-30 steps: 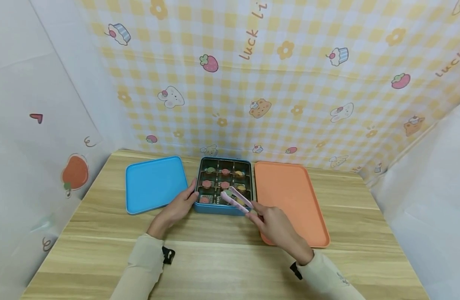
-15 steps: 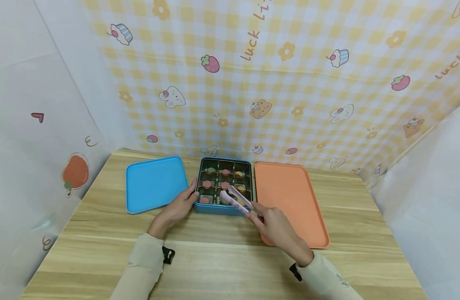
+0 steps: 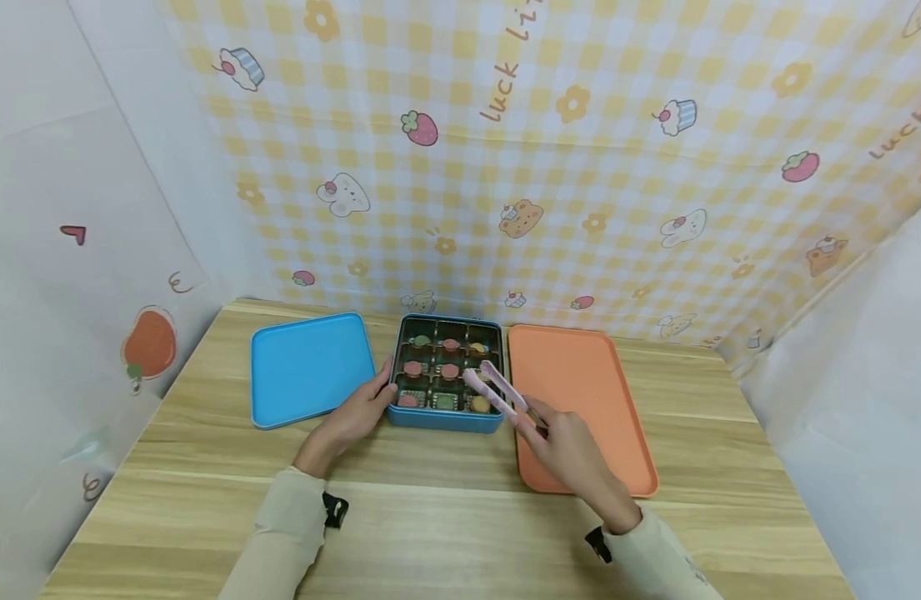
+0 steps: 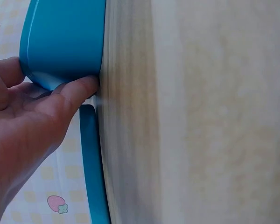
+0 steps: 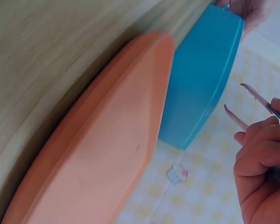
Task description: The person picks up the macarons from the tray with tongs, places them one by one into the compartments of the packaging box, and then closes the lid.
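My left hand [image 3: 360,408] holds a blue tin [image 3: 445,419] at its left side, the thumb at the rim and the fingers along the wall, low near the table in the left wrist view. Nine compartments divide the tin. In them lie small round sweets, pink [image 3: 449,372], green [image 3: 446,402] and yellow [image 3: 479,404], several in clear fluted cups. My right hand [image 3: 568,446] grips pink tongs [image 3: 492,393], whose tips stand apart with nothing between them, over the tin's right column. The tongs partly cover the middle-right compartment. The right wrist view shows the tongs' spread tips beyond the tin.
A blue lid-like tray [image 3: 310,371] lies left of the tin. An orange tray [image 3: 580,383] lies close on its right, partly under my right hand. Behind the wooden table [image 3: 430,533] hangs a yellow checked cloth [image 3: 445,183].
The tongs lowered the green sweet into the front middle compartment and let go. They have since moved right, away from it, with my right hand. My left hand stays at the tin.
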### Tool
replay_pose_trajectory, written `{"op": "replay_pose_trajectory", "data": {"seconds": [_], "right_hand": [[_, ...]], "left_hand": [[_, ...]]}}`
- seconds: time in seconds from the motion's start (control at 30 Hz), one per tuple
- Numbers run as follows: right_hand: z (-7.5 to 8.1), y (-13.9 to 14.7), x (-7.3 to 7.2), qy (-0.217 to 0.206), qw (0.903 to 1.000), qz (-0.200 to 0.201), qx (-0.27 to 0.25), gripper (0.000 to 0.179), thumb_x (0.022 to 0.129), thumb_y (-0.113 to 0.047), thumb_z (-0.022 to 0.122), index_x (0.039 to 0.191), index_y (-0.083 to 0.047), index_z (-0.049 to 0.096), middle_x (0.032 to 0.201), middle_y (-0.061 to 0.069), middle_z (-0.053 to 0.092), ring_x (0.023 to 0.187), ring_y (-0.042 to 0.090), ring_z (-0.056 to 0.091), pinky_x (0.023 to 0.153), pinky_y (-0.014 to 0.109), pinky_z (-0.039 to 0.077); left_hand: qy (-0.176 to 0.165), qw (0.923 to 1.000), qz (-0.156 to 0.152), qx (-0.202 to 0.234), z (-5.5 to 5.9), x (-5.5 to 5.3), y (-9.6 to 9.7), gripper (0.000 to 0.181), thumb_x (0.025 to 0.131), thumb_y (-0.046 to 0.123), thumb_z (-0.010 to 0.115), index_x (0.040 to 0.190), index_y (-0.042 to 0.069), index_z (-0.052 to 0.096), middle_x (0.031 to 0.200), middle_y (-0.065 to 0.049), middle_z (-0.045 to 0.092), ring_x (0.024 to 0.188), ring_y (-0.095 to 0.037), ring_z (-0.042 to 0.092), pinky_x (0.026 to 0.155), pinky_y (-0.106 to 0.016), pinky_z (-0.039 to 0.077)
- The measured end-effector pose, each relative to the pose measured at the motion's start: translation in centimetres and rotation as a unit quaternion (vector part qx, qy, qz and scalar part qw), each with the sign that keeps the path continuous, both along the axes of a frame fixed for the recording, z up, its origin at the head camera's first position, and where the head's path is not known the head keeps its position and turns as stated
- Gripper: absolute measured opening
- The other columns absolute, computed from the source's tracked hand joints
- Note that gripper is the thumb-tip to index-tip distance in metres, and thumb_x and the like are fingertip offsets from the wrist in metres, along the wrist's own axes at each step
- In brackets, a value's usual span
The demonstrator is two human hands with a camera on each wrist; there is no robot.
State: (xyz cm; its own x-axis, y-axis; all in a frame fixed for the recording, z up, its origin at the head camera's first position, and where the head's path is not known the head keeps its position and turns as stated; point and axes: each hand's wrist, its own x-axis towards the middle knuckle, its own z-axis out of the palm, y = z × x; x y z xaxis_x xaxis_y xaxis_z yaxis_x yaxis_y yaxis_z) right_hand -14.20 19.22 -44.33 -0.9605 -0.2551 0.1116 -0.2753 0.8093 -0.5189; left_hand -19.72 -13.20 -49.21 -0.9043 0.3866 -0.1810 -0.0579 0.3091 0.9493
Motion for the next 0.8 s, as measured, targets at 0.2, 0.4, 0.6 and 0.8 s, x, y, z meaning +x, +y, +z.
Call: {"op": "replay_pose_trajectory", "data": {"seconds": [0.2,0.4,0.6,0.8], "right_hand": [[0.6,2.7,-0.3,-0.027,0.9979,-0.059,0.006,0.034,0.102,-0.039,0.056,0.111,-0.01,0.071,0.05,-0.006,0.041,0.04,0.006,0.033,0.041,0.021,0.027],[0.0,5.6,-0.2,-0.008,0.995,-0.091,0.04,0.025,0.1,-0.027,0.061,0.097,-0.004,0.069,0.052,-0.004,0.045,0.042,0.008,0.036,0.042,0.023,0.029],[-1.1,7.3,0.3,0.006,0.9889,-0.115,0.095,0.023,0.098,-0.022,0.064,0.086,-0.003,0.064,0.055,-0.001,0.043,0.044,0.011,0.037,0.043,0.025,0.029],[-1.7,7.8,0.6,-0.029,0.9834,-0.126,0.128,0.024,0.096,-0.023,0.066,0.082,-0.006,0.058,0.056,0.0,0.043,0.046,0.013,0.039,0.043,0.027,0.029]], "left_hand": [[-0.005,1.0,-0.001,-0.005,0.2,-0.1,-0.1,0.059,0.111,0.021,0.029,0.16,0.017,-0.004,0.167,-0.009,-0.004,0.153,-0.031,-0.005,0.121,-0.056,0.009],[-0.004,1.0,-0.002,0.001,0.1,-0.1,-0.1,0.058,0.111,0.021,0.029,0.16,0.018,-0.003,0.167,-0.009,-0.004,0.153,-0.032,-0.005,0.121,-0.056,0.009],[0.009,0.9999,-0.009,-0.001,0.1,-0.1,-0.2,0.059,0.111,0.019,0.029,0.16,0.016,-0.003,0.167,-0.013,-0.001,0.152,-0.035,-0.004,0.12,-0.058,0.009],[0.029,0.9987,-0.019,-0.037,0.8,-0.2,0.1,0.059,0.111,0.016,0.029,0.159,0.008,-0.004,0.165,-0.019,0.003,0.151,-0.038,0.002,0.12,-0.058,0.012]]}}
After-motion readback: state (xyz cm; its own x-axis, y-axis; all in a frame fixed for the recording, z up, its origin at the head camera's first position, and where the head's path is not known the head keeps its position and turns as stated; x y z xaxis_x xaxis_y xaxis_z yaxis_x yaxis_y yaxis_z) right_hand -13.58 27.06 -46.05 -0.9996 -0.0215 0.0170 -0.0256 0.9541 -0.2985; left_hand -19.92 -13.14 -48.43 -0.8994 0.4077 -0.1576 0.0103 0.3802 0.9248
